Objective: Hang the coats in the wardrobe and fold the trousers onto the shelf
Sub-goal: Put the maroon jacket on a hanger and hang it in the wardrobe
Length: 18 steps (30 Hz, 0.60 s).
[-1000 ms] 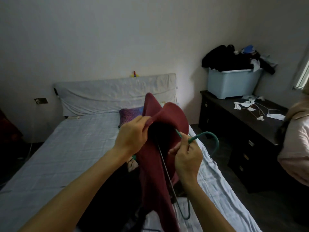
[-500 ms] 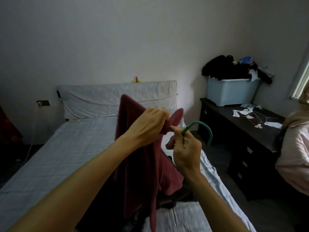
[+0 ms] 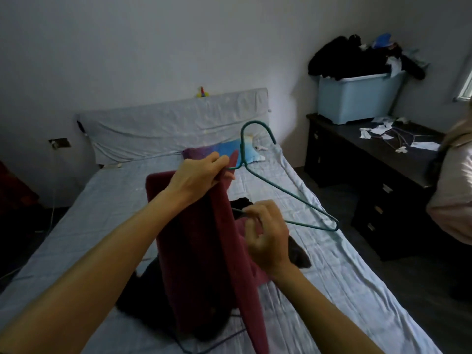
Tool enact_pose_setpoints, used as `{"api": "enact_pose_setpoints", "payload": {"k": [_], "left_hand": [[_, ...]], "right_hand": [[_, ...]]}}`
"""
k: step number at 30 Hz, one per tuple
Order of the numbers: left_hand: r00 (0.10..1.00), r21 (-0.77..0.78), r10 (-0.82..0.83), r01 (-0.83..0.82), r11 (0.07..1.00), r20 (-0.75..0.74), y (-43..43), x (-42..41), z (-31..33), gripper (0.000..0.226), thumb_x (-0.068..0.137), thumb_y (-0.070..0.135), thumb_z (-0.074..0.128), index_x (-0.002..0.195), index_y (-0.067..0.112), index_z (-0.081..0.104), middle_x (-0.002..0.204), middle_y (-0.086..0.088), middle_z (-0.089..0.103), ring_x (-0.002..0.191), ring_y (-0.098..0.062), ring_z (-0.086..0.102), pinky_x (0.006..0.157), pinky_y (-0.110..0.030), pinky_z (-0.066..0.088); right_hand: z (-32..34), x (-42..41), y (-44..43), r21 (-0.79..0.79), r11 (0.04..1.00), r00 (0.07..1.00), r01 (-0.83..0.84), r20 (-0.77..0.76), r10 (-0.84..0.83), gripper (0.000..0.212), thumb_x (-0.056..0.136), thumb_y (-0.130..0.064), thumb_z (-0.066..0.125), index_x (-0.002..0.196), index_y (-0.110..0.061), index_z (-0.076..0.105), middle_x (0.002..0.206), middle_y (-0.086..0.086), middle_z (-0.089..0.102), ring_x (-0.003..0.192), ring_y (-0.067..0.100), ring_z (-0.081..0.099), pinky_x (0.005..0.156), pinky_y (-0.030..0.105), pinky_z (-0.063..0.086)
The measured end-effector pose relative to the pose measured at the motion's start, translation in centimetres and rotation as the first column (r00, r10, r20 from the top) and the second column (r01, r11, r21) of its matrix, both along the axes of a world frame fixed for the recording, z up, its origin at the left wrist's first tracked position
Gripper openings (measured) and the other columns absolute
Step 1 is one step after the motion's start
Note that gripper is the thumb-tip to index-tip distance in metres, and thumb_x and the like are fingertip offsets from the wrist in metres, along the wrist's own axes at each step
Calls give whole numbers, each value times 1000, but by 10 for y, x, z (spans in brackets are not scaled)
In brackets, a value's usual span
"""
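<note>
A dark red coat [image 3: 201, 254] hangs in front of me over the bed [image 3: 319, 264]. My left hand [image 3: 196, 176] grips its top edge together with the neck of a green wire hanger [image 3: 288, 198]. The hanger's hook points up and its right shoulder sticks out bare to the right. My right hand [image 3: 268, 238] pinches the hanger's bottom wire and a fold of the coat lower down. Dark clothes [image 3: 143, 290] lie on the bed beneath the coat.
A dark hanger wire [image 3: 209, 346] lies on the sheet near me. A colourful pillow [image 3: 229, 149] rests by the headboard. A dark dresser [image 3: 370, 159] at right bears a blue tub [image 3: 357, 95] piled with black clothes. Another person [image 3: 452, 195] stands at the right edge.
The hanger has come out from the coat and its right half is now bare. My left hand now holds the hanger's neck; my right hand dropped to the bottom wire. The coat hangs lower.
</note>
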State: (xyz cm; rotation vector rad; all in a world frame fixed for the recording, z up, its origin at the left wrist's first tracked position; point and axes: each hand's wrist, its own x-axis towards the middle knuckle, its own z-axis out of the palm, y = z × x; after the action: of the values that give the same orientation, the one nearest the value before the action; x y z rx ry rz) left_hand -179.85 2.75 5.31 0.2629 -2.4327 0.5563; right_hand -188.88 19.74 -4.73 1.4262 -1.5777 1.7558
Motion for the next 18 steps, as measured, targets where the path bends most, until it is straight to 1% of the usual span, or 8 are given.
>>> {"api": "enact_pose_setpoints", "payload": {"k": [2,5,8,11,13,15,17,18], "left_hand": [[998,-17,-38,37,999,-42,2,4,5,35,90,50,44,92,15,46,81,-6,59,50,-32,57,39,-29,34],[990,-31,-114,112,993,-77,8,9,16,38,93,51,41,91,13,47,80,-7,58,50,-30,56,39,-29,36],[985,-43,-152,149,988,-84,15,13,21,32,92,49,45,92,16,42,80,-7,58,50,-31,56,36,-31,40],[984,-59,-157,152,987,-87,20,15,26,31,91,48,48,92,18,40,80,-6,59,50,-31,56,36,-30,38],[983,-71,-156,149,986,-95,22,18,30,31,91,47,50,91,18,40,78,-5,58,49,-28,55,38,-28,34],[983,-80,-149,141,987,-107,22,21,34,32,91,48,50,91,17,41,76,-4,57,49,-27,54,40,-26,31],[984,-97,-136,125,987,-117,22,23,38,32,91,48,50,91,16,44,75,-4,57,48,-27,54,42,-25,28],[984,-110,-130,117,987,-121,23,24,39,32,91,48,50,91,16,45,74,-4,57,48,-27,53,42,-25,27]], "right_hand": [[-29,3,-4,165,981,986,-100,147,75,17,84,-11,49,87,-13,66,83,-2,62,74,11,58,65,32,49],[-58,-1,-19,435,883,916,-174,402,-18,21,86,-20,50,99,-26,66,94,-10,69,83,9,64,75,38,53],[-74,-3,-39,604,754,890,-259,453,-57,31,85,-31,51,114,-31,60,106,-7,67,94,13,64,83,41,52],[-70,1,-56,596,710,889,-376,449,93,42,79,-44,53,118,-28,58,108,-8,65,100,4,61,86,33,52],[-73,8,-72,636,628,875,-448,456,162,30,82,-33,61,110,-22,59,100,-15,64,93,-5,60,80,21,50],[-92,12,-92,673,526,848,-519,483,219,33,85,-37,64,115,-25,56,111,-8,62,104,4,59,88,29,51],[-105,22,-99,644,527,820,-554,530,215,31,92,-45,49,121,-38,51,129,-2,56,120,20,53,99,44,46],[-103,27,-101,635,566,822,-526,551,145,30,93,-43,43,120,-36,52,128,0,57,119,22,54,100,45,45]]}}
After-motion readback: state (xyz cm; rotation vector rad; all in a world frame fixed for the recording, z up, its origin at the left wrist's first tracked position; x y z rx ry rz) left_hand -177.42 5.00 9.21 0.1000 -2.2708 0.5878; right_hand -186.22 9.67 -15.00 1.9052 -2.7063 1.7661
